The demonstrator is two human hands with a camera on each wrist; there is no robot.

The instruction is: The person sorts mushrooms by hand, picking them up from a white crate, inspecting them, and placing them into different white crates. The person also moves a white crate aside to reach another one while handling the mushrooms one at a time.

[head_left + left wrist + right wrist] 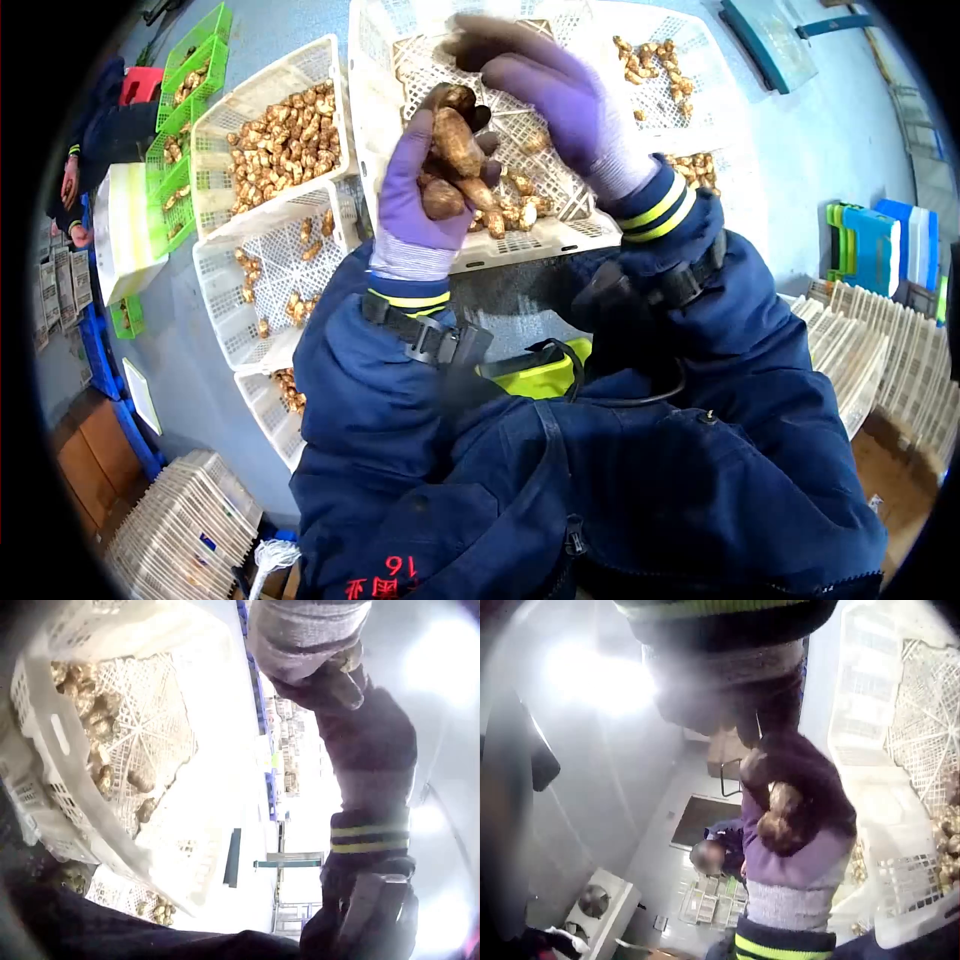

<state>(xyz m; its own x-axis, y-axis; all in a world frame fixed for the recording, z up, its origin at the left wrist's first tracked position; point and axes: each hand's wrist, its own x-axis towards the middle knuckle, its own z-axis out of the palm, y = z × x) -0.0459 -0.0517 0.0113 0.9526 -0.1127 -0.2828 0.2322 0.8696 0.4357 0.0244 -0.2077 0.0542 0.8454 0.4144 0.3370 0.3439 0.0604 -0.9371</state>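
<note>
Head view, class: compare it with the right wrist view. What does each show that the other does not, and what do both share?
Only the head view shows red lettering on the jacket and crate stacks at lower left and right.

Only the right wrist view shows a fan unit and a bright light.

Both show the left hand holding tubers, at least part of the right hand, and a white crate.
</note>
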